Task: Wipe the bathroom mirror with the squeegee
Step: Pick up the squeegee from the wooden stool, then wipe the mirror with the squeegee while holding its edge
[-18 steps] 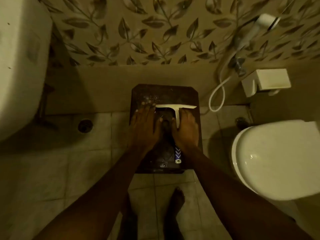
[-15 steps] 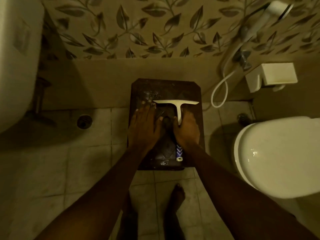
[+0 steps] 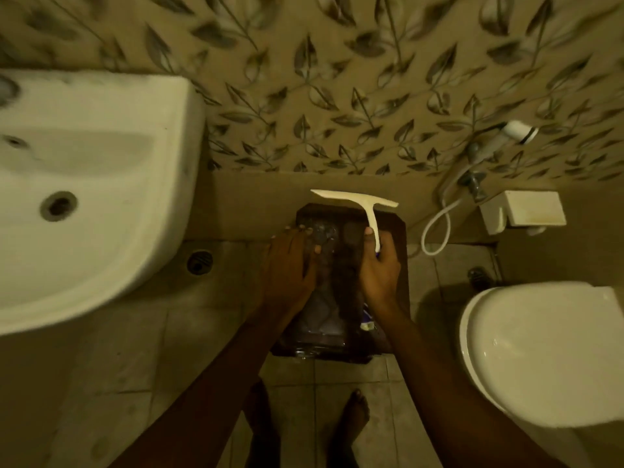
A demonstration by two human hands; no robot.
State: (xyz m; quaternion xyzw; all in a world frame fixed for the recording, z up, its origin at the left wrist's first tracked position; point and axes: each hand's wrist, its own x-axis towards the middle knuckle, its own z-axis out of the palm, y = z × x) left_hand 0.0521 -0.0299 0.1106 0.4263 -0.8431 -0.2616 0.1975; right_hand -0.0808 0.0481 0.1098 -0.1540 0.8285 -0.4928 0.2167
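A white T-shaped squeegee (image 3: 361,206) is held by its handle in my right hand (image 3: 380,268), blade pointing away from me and lifted above the far edge of the dark stool (image 3: 400,231). My left hand (image 3: 288,265) rests flat with fingers spread on the dark, shiny surface on top of the stool. A small blue-and-white item (image 3: 367,324) lies on the stool under my right wrist. No mirror is visible in this view.
A white washbasin (image 3: 84,197) fills the left. A white toilet lid (image 3: 543,352) sits at the right, with a hand-shower hose (image 3: 439,217) and a white paper holder (image 3: 526,212) on the wall. My bare feet (image 3: 351,420) stand on the tiled floor below.
My right hand has closed on the squeegee handle and lifted it off the stool, blade now past the stool's far edge. The view has tilted up, bringing the washbasin in.
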